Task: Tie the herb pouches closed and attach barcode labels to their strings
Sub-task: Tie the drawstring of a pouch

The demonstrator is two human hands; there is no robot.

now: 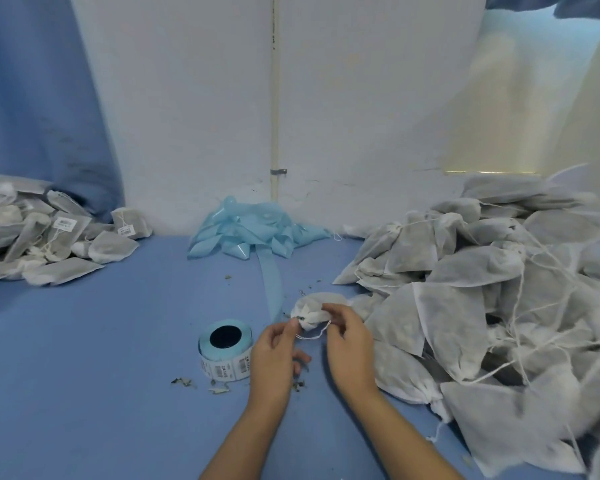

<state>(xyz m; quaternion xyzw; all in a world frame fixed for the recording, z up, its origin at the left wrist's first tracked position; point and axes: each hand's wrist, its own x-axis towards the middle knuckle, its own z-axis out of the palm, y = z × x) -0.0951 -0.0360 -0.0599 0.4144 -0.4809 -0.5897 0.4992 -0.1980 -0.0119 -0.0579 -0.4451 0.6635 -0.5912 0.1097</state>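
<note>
A small white herb pouch lies on the blue table surface, its gathered neck turned toward me. My right hand pinches the pouch's neck. My left hand pinches the white drawstring, which loops between both hands. A roll of barcode labels on blue backing sits just left of my left hand, with printed labels showing on its side.
A big heap of untied pouches with loose strings fills the right side. Labelled pouches are piled at the far left. Used blue backing strip is bunched against the white wall. Herb crumbs lie scattered by the roll.
</note>
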